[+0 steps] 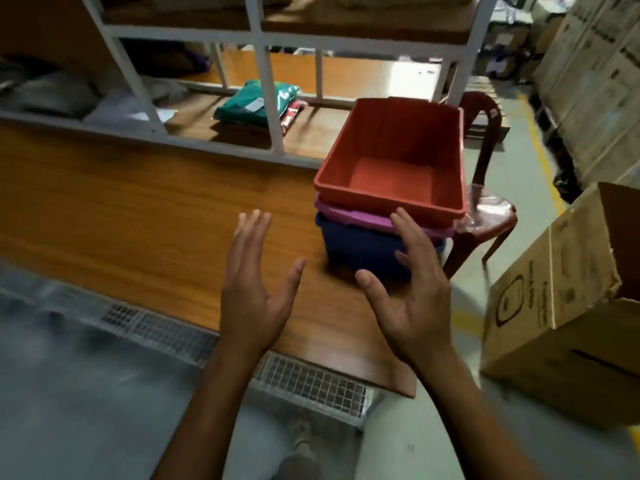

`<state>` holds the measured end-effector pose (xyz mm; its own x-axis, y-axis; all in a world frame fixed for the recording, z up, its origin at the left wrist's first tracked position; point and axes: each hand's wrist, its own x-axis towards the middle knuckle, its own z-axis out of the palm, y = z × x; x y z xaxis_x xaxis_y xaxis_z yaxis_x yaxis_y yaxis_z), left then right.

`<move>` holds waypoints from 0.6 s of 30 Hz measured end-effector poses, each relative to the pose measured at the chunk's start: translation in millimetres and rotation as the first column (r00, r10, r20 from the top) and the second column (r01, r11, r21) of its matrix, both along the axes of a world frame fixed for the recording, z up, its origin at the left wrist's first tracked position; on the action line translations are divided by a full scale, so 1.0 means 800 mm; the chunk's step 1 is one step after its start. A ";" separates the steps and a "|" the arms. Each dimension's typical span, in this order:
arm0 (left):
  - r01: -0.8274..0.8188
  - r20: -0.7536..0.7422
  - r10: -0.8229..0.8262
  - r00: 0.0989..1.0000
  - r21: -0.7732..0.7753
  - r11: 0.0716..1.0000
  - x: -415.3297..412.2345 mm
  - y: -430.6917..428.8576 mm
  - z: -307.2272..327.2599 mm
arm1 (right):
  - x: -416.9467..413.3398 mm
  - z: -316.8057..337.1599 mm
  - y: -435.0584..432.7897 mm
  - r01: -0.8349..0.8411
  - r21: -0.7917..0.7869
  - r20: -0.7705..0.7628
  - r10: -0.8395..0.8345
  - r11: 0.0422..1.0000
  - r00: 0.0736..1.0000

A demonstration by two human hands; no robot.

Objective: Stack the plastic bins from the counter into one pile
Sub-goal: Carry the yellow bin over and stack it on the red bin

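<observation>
Three plastic bins stand nested in one pile at the right end of the wooden counter [138, 220]. The red bin [394, 157] is on top and holds nothing. Under it a purple bin [349, 213] shows only its rim, and a dark blue bin [360, 247] is at the bottom. My left hand [252, 282] hovers over the counter left of the pile, fingers spread, holding nothing. My right hand [408, 289] is in front of the pile with its fingers apart, and its fingertips overlap the rims of the purple and red bins; contact is not clear.
A white metal shelf frame [266, 81] stands behind the counter with a folded green packet [256, 102] on its lower board. A dark red plastic chair [485, 202] is right of the pile. An open cardboard box [568, 299] sits at the right. A metal grate [311, 382] runs below the counter edge.
</observation>
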<state>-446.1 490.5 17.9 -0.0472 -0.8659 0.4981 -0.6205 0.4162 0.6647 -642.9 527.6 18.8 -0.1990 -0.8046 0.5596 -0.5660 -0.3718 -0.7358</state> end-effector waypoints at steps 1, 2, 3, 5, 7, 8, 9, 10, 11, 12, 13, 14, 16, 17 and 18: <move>-0.077 0.018 0.076 0.997 0.022 0.997 0.031 0.021 -0.012 | 0.027 -0.010 0.004 -0.076 0.023 0.014 0.076 0.997 0.997; -0.142 0.026 0.141 0.990 0.038 0.989 0.053 0.036 -0.021 | 0.045 -0.017 0.009 -0.135 0.039 0.017 0.134 0.990 0.991; -0.195 0.023 0.194 0.981 0.058 0.979 0.077 0.047 -0.030 | 0.068 -0.023 0.010 -0.188 0.066 0.015 0.188 0.980 0.982; -0.245 0.019 0.244 0.970 0.075 0.967 0.100 0.059 -0.041 | 0.091 -0.030 0.014 -0.248 0.103 0.014 0.248 0.963 0.969; -0.237 0.019 0.236 0.971 0.080 0.968 0.104 0.063 -0.044 | 0.099 -0.037 0.016 -0.271 0.125 0.020 0.271 0.954 0.962; -0.230 0.012 0.229 0.973 0.079 0.970 0.104 0.064 -0.043 | 0.100 -0.041 0.016 -0.277 0.134 0.021 0.277 0.951 0.961; -0.236 0.007 0.236 0.972 0.079 0.969 0.108 0.065 -0.043 | 0.104 -0.043 0.015 -0.292 0.140 0.016 0.293 0.946 0.956; -0.274 -0.001 0.275 0.961 0.083 0.958 0.125 0.068 -0.045 | 0.120 -0.047 0.010 -0.328 0.149 0.009 0.330 0.933 0.944; -0.324 -0.007 0.326 0.945 0.088 0.942 0.147 0.073 -0.047 | 0.142 -0.050 0.004 -0.370 0.160 0.002 0.374 0.915 0.927; -0.370 -0.007 0.372 0.928 0.092 0.925 0.169 0.076 -0.050 | 0.164 -0.051 -0.003 -0.408 0.169 -0.002 0.414 0.897 0.910; -0.409 -0.005 0.411 0.912 0.095 0.908 0.190 0.080 -0.053 | 0.186 -0.052 -0.011 -0.445 0.175 -0.001 0.453 0.878 0.892; -0.442 -0.007 0.444 0.896 0.100 0.892 0.212 0.083 -0.055 | 0.209 -0.053 -0.020 -0.480 0.181 -0.001 0.489 0.858 0.873; -0.501 -0.017 0.506 0.862 0.113 0.858 0.255 0.086 -0.061 | 0.257 -0.055 -0.039 -0.541 0.186 -0.018 0.554 0.820 0.833; -0.527 -0.021 0.533 0.846 0.117 0.841 0.277 0.086 -0.062 | 0.282 -0.056 -0.049 -0.564 0.183 -0.033 0.578 0.805 0.815; -0.554 -0.022 0.560 0.828 0.119 0.824 0.301 0.085 -0.063 | 0.308 -0.057 -0.058 -0.584 0.179 -0.042 0.600 0.791 0.799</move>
<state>-205.6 558.8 -32.7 0.4827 -0.7832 0.3921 -0.6878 -0.0618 0.7233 -396.3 480.9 -26.5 0.3897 -0.8225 0.4143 -0.3382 -0.5463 -0.7663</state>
